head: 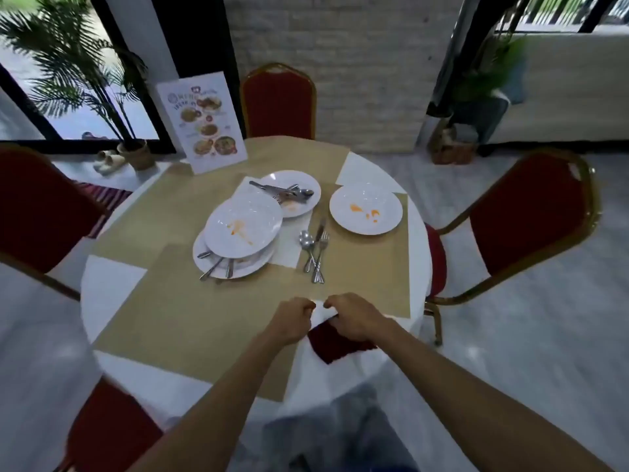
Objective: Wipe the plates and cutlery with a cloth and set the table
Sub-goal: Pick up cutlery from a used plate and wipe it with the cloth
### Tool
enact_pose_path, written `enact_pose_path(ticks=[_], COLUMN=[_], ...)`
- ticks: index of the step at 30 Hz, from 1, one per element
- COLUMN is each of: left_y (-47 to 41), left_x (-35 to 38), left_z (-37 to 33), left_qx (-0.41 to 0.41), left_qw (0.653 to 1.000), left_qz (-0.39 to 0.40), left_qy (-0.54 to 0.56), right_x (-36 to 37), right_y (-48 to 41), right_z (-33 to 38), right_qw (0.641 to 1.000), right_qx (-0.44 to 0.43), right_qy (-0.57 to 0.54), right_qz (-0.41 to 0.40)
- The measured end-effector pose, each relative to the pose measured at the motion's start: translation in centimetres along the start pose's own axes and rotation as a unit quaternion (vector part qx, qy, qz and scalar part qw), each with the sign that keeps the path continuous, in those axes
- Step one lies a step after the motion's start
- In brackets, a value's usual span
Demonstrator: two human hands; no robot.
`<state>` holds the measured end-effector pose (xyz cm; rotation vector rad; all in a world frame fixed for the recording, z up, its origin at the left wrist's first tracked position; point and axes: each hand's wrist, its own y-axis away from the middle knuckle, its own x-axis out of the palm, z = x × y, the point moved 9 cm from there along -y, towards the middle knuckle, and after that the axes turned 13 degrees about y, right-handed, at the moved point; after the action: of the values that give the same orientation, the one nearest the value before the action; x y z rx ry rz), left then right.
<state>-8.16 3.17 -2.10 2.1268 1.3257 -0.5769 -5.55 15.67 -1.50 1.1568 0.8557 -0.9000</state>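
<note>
Standing before a white-brick wall: round surface. Cutlery, long axis 12–6 o'clock, heads toward 12. Left hand and right hand both grasping cloth.

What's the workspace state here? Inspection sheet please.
Surface: round table, white-covered, with tan mats.
Job's things: four plates, three visibly orange-stained, two stacked; cutlery loose on a mat, more on the plates; dark red and white cloth at the near edge.
Clutter: menu card standing on the table.
Grips: left hand and right hand both pinch the cloth.
Cables: nothing seen.
Surroundings: red chairs, potted plant.
</note>
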Motion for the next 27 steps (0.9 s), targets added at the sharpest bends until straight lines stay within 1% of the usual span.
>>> enact_pose_path(ticks=[1,5,8,11,12,14,16,18,19,22,24,26,27], left_y=[0.1,0.3,-0.2,-1.3,-1.8,-3.0,-4.7,-6.6,-7.8,-11.0,-12.5,-13.7,-14.2], left_x=[1.0,3.5,4.8,6.1,6.1,5.3,4.1,2.8,2.4,0.8,-0.7,-1.6,-1.6], left_z=[0.5,2.2,2.1,2.2,1.9,1.0,0.0,-1.2,-1.7,-2.8,-2.6,-1.6,-1.0], left_qx=[-0.021,-0.065,-0.052,-0.045,-0.041,-0.044,-0.056,-0.059,-0.058,-0.085,-0.124,-0.169,-0.186], left_qw=[1.0,0.998,0.999,0.999,0.999,0.999,0.996,0.993,0.991,0.979,0.969,0.96,0.958], left_qz=[0.013,0.012,0.002,0.009,0.008,-0.006,-0.03,-0.048,-0.054,-0.094,-0.145,-0.193,-0.201], left_qy=[-0.011,0.005,-0.009,-0.002,0.006,0.029,0.056,0.09,0.107,0.16,0.157,0.112,0.085], right_x=[0.7,2.4,3.8,4.7,4.7,3.6,2.1,0.0,-1.0,-3.1,-3.8,-4.3,-4.5], right_y=[-0.1,-0.6,-1.1,-2.2,-2.8,-3.7,-4.9,-6.0,-6.5,-8.7,-9.6,-10.0,-10.0], right_z=[0.0,0.0,-1.2,-2.5,-3.0,-4.0,-5.6,-6.9,-7.5,-9.9,-11.7,-13.7,-14.6], right_qw=[1.0,0.993,0.986,0.981,0.98,0.983,0.987,0.981,0.978,0.969,0.956,0.931,0.917], right_qx=[0.005,-0.027,-0.052,-0.08,-0.095,-0.095,-0.071,-0.049,-0.036,-0.021,0.002,0.032,0.047], right_qy=[0.023,0.117,0.16,0.168,0.154,0.093,-0.009,-0.117,-0.151,-0.198,-0.25,-0.33,-0.368], right_qz=[0.006,-0.002,-0.002,0.055,0.082,0.124,0.142,0.144,0.143,0.148,0.152,0.151,0.15])
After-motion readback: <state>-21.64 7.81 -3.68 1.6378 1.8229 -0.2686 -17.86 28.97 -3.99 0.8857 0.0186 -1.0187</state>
